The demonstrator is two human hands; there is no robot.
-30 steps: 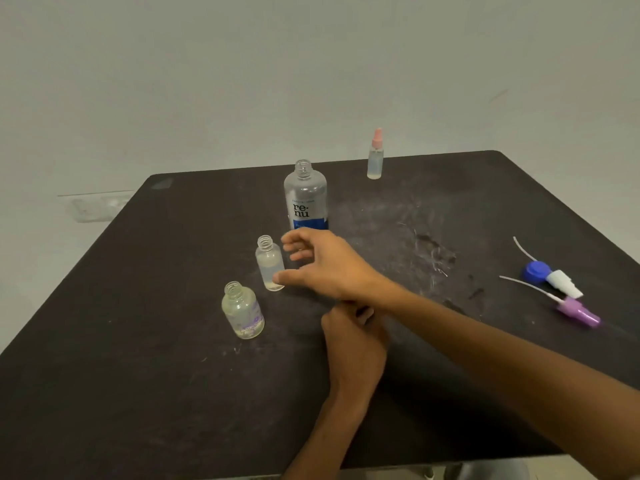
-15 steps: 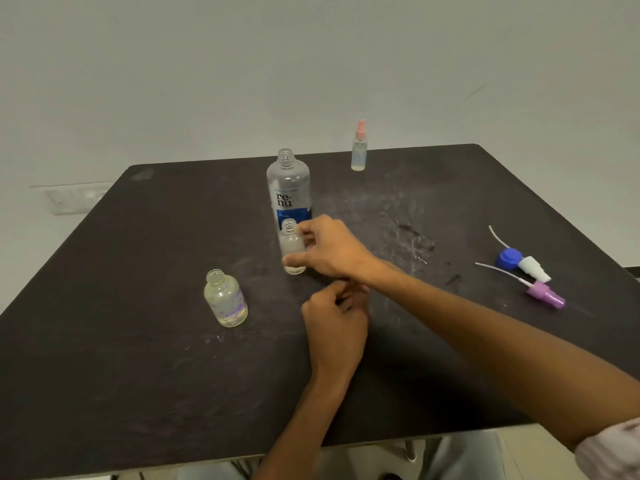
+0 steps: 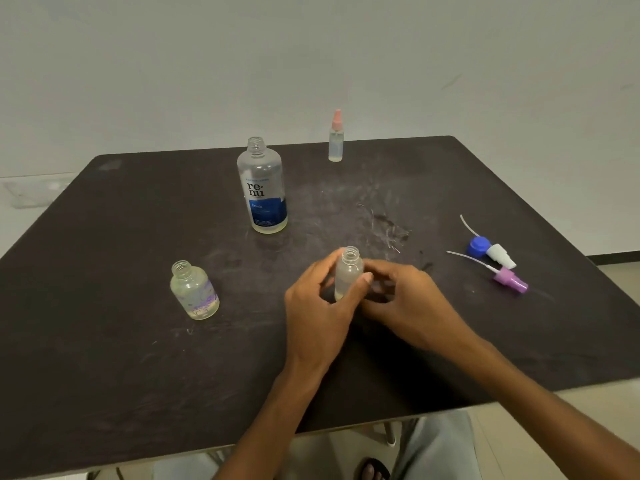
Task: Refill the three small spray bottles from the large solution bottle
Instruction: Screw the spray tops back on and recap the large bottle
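My left hand (image 3: 320,306) is wrapped around a slim, uncapped small spray bottle (image 3: 349,270), held upright near the middle of the dark table (image 3: 104,341). Just right of that bottle is my right hand (image 3: 408,299), blurred, with its fingers loosely curled and nothing in them. I cannot tell whether they touch the bottle. The large clear solution bottle (image 3: 262,188) with a blue label stands uncapped behind my hands. A rounder small bottle (image 3: 194,293) stands open to the left. At the far edge stands a third small bottle (image 3: 336,140) with a pink sprayer on.
On the right of the table lie a blue cap (image 3: 478,245), a white nozzle (image 3: 500,256) and a purple sprayer head (image 3: 510,280), with thin dip tubes beside them. A pale wall rises behind the table. Floor and a foot show below the near edge.
My right hand picked up the slim bottle from beside the large one and brought it toward me. My left hand rose and closed around it. The view shifted slightly.
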